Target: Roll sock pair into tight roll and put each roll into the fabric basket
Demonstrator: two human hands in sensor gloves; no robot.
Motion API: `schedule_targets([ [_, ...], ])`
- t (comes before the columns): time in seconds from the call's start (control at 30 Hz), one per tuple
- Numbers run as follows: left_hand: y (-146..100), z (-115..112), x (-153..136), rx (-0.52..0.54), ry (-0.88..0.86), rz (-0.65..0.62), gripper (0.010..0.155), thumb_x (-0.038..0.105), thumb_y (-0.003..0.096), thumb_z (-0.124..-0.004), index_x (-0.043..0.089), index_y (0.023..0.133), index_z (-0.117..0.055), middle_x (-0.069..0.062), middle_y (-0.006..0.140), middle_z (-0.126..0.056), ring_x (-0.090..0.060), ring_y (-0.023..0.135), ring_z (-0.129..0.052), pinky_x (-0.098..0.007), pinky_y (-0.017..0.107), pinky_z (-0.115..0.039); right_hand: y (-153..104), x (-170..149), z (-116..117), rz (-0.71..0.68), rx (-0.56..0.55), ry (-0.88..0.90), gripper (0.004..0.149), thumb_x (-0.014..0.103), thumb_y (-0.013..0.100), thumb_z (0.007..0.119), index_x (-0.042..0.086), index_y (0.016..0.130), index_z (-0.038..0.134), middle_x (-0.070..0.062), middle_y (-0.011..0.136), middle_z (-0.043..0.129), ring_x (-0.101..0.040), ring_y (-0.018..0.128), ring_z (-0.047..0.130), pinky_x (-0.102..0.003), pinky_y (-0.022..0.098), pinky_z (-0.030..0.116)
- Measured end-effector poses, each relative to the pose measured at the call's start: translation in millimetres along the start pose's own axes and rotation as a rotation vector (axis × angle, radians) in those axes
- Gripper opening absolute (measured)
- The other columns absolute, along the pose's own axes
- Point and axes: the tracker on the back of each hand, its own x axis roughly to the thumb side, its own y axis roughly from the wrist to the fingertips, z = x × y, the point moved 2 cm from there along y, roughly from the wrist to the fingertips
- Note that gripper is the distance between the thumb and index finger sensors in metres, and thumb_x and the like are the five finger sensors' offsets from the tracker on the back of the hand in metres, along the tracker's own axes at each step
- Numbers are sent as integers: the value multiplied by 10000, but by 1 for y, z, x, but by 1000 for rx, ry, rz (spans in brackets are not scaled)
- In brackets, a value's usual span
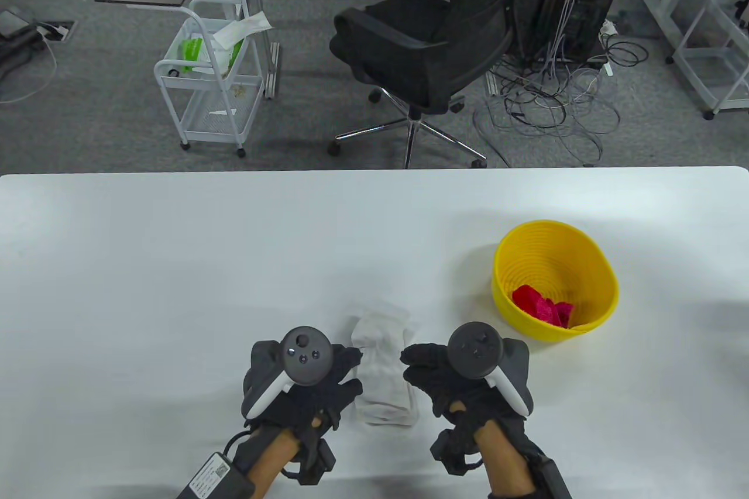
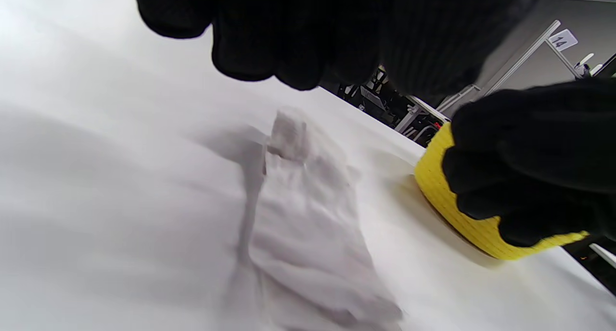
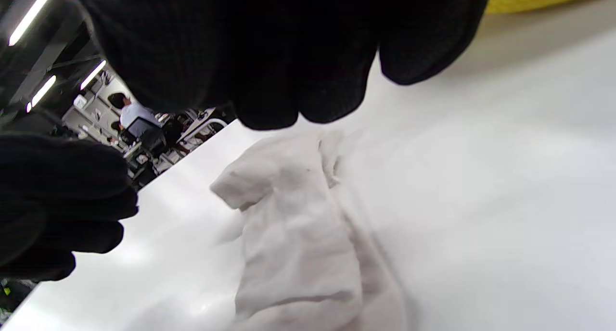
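white surface [image 1: 175, 265] | near centre — white sock pair [image 1: 383, 370], lying flat | right — yellow basket [image 1: 608, 282], standing upright

White sock pair [image 1: 383, 367]: unrolled, crumpled, flat on the table, near edge, centre.
Yellow basket [image 1: 603, 271]: ribbed, open-topped, upright, right of and slightly beyond the socks, apart from them.
Red sock roll [image 1: 541, 304]: lying inside the basket, bottom.
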Motion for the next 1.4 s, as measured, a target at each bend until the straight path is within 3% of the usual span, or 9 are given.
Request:
schedule_targets([
  [0.2, 9, -28, -5, -90, 67, 2, 545, 449, 380, -838, 303, 904, -836, -34, 958, -868, -288, 811, -885, -484, 601, -690, -14, 17, 31, -57, 92, -248, 394, 433, 378, 917, 374, 767, 899, 91, 794, 999, -175, 730, 1000, -489, 534, 817],
  [0.43, 19, -56, -11, -130, 188, -4, 521, 441, 371, -848, 324, 877, -867, -31, 876, -902, -267, 709, -909, -465, 561, -709, -16, 13, 59, -86, 105, -349, 428, 449, 370, 920, 390, 792, 880, 109, 852, 958, -173, 775, 971, -499, 560, 801],
  [0.73, 21, -66, -10, -139, 237, -9, 484, 445, 367, -855, 329, 832, -919, -22, 818, -935, -259, 668, -924, -464, 549, -716, -11, 9, 77, -39, 143, -461, 515, 471, 349, 929, 370, 845, 835, 89, 887, 922, -174, 792, 948, -495, 561, 797],
  [1.0, 21, -71, -8, -125, 279, -18, 483, 464, 351, -874, 330, 813, -925, -14, 799, -940, -254, 660, -927, -464, 548, -719, -7, 8, 88, -24, 106, -519, 553, 469, 327, 957, 362, 850, 813, 89, 878, 879, -168, 784, 928, -498, 574, 784],
  [1.17, 21, -72, -7, -115, 293, -21, 487, 475, 342, -884, 329, 805, -925, -6, 784, -944, -251, 653, -927, -469, 552, -716, -4, 7, 89, -24, 43, -499, 438, 458, 361, 912, 362, 785, 859, 90, 804, 919, -153, 722, 954, -494, 586, 774],
  [1.4, 24, -75, -4, -94, 313, -34, 499, 481, 324, -907, 322, 797, -920, -12, 805, -921, -245, 681, -907, -470, 573, -702, 2, 3, 88, 0, 52, -446, 392, 475, 390, 850, 361, 764, 874, 95, 769, 925, -148, 690, 952, -496, 594, 764],
])
